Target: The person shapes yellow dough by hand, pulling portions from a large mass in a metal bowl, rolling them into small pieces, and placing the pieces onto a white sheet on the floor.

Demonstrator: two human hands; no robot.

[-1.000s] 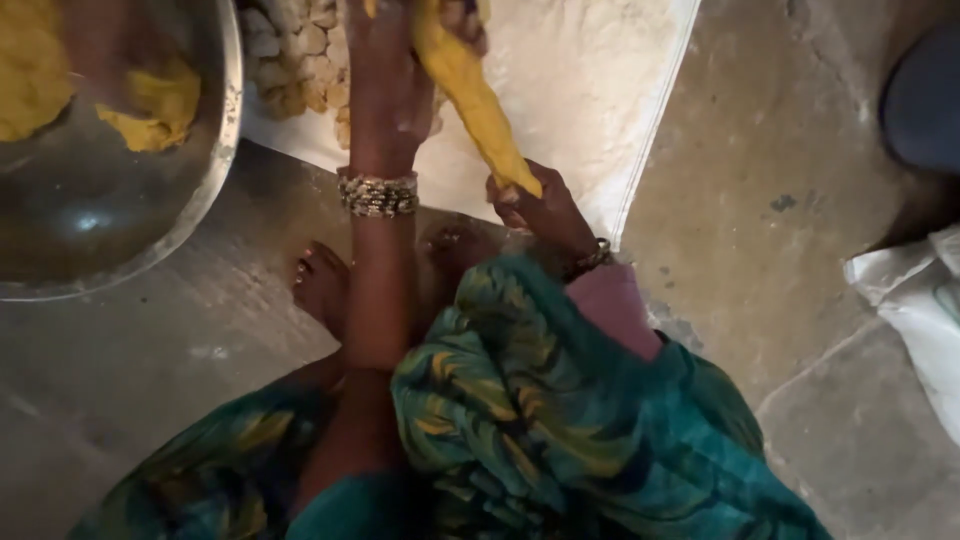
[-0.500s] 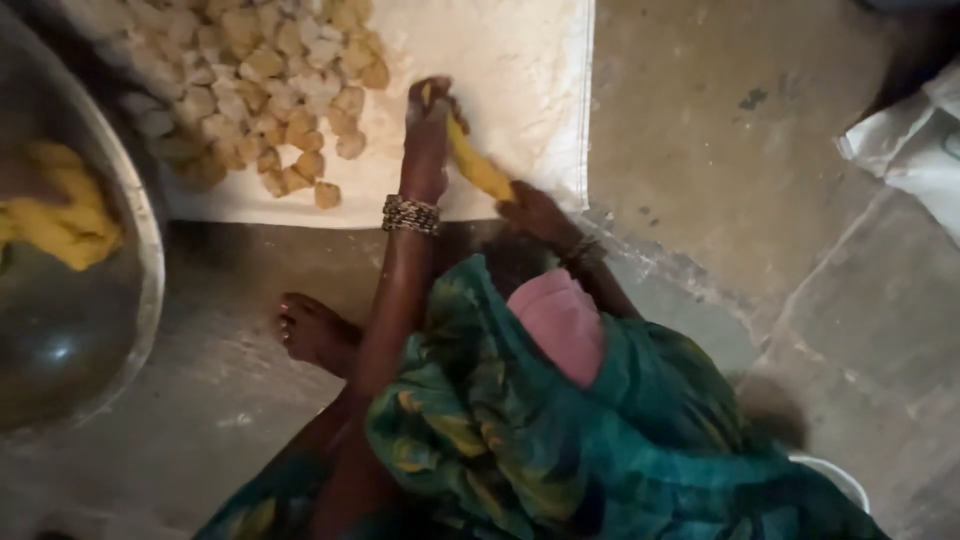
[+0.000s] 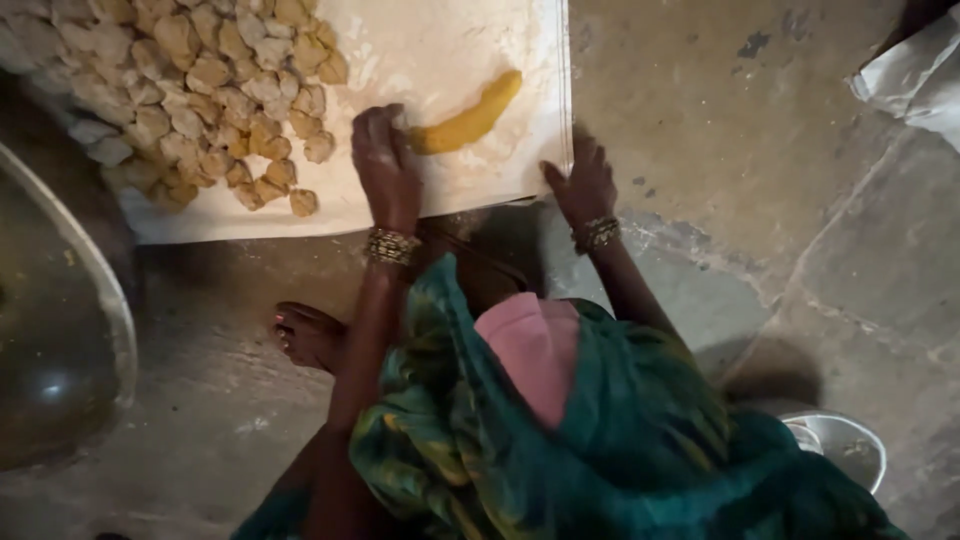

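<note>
Stone floor (image 3: 760, 180), grey slabs, carries a white floured cloth sheet (image 3: 440, 60). Pile of small pale dough pieces (image 3: 190, 90) fills its left part. Yellow dough roll (image 3: 468, 124) lies near the right edge. Left hand (image 3: 385, 165) flat, touching the roll's end. Right hand (image 3: 582, 182) spread open on the sheet's edge.

The person wears a loose draped garment (image 3: 600, 440) in deep teal, printed with swirling patches of yellow-green and darker green, its folds bunched over the lap and knees. A plain pink cloth panel (image 3: 530, 350) shows between the folds. Both forearms are bare, without sleeves. Each wrist carries a broad band of metal bangles, gold and silver in tone with a beaded look: one (image 3: 392, 246) on the left, one (image 3: 598, 234) on the right. A bare foot (image 3: 310, 335) shows, unshod.
</note>
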